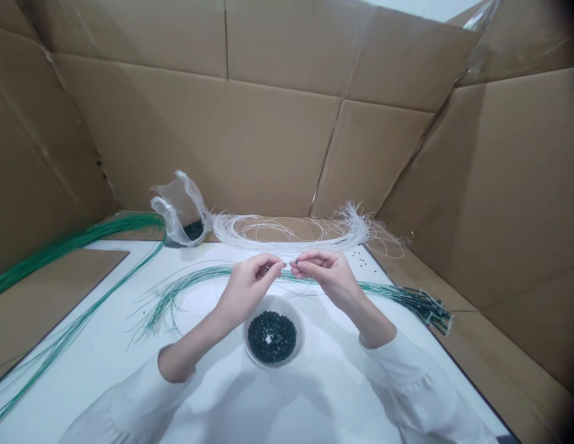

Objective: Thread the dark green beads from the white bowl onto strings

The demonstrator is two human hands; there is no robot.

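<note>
My left hand (254, 280) is closed in a pinch, with a thin white strand at its fingertips. Close to it, fingertips nearly meeting, my right hand (326, 274) pinches a small dark bead at the strand's end. Just below both hands stands a white bowl (299, 345) filled with small dark green beads (272, 338), with a white spot in their middle. Behind the hands a bundle of green strands (189, 277) lies across the white table (213, 394); its right end (420, 303) carries dark beaded pieces.
A clear plastic bag (180, 209) with dark beads stands at the back left. White strands (291, 245) lie coiled along the back edge. Long green strands (78, 240) run down the left side. Loose beads (363, 260) lie at back right. Cardboard walls (277, 142) surround the table.
</note>
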